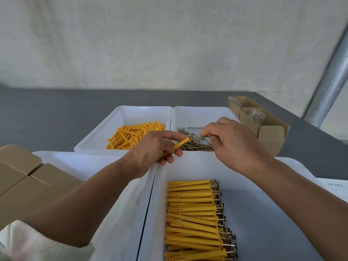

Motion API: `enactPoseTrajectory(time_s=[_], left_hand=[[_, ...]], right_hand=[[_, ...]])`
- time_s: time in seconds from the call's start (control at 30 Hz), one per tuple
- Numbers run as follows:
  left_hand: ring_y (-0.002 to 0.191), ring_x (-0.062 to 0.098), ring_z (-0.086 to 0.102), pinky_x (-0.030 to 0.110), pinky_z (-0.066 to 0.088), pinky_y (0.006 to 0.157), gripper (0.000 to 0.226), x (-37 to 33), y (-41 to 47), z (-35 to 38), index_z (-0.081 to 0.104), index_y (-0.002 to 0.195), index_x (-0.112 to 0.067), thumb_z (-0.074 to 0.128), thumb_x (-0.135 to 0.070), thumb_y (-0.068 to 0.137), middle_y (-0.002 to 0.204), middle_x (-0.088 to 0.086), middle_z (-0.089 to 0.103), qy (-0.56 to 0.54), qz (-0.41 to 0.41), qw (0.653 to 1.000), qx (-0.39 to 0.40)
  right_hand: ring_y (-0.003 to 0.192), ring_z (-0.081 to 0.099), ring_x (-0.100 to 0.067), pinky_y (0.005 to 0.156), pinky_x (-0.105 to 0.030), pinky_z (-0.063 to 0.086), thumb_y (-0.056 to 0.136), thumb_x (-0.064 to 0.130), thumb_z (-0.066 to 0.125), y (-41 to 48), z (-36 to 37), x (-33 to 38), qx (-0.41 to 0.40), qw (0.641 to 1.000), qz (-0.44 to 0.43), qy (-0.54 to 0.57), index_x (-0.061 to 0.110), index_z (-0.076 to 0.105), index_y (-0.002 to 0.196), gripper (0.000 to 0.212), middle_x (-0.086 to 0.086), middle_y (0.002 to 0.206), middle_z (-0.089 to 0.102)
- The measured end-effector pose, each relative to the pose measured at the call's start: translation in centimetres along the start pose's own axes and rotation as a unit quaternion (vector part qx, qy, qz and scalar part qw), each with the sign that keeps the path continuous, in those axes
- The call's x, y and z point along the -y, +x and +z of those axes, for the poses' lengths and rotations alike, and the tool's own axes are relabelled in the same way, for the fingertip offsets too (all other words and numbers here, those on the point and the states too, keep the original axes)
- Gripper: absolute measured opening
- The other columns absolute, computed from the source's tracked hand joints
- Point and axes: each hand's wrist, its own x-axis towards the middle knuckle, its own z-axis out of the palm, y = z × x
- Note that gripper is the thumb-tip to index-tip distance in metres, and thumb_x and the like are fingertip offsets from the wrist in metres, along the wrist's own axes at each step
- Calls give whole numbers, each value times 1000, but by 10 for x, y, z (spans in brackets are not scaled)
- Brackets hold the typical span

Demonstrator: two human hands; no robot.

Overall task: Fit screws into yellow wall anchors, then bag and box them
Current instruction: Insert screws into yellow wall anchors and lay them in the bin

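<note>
Both hands are pinching, left hand [150,149] the anchor [181,143], right hand [233,144] the screw [202,136] at its 3 o'clock, so I am aiming it straight in.

The white plastic trays [131,113] are smooth and faintly glossy. The yellow plastic wall anchors [131,137] in the far left tray look matt. The thin brass-toned metal screws [195,145] far right gleam. The brown cardboard boxes [271,136] are matt, as is the dark grey tabletop [47,113]. The grey metal pipe [329,81] far right is dull and mottled.
</note>
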Motion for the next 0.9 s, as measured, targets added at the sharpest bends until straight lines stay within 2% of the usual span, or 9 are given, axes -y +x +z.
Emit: enactPoseTrajectory(time_s=[0.37,0.53,0.8,0.9], left_hand=[[56,9,59,18,44,46,42,0,-1,2,77,88,-21,47,9,82,76,6,69,27,4,1000,12],[55,8,59,17,45,48,43,0,-1,3,78,81,-22,49,9,80,72,4,67,29,1,999,13],[57,6,60,16,47,51,38,-2,-3,5,77,84,-18,50,8,81,70,2,67,50,-3,999,17],[58,7,60,16,47,52,36,-2,-3,5,77,89,-16,52,8,81,72,3,67,50,-6,999,15]], right_hand=[[86,43,-10,67,-26,32,98,13,51,-1,2,1,0,1000,-23,-14,29,71,111,28,9,93,51],[89,48,-12,71,-29,38,99,13,51,-2,2,4,21,999,-36,2,29,70,113,29,9,94,53],[81,44,-9,67,-25,33,98,14,50,-5,3,11,52,997,-62,9,31,66,113,28,9,93,53],[85,47,-9,71,-29,40,97,15,48,-6,3,13,67,995,-67,15,34,64,116,31,9,95,55]])
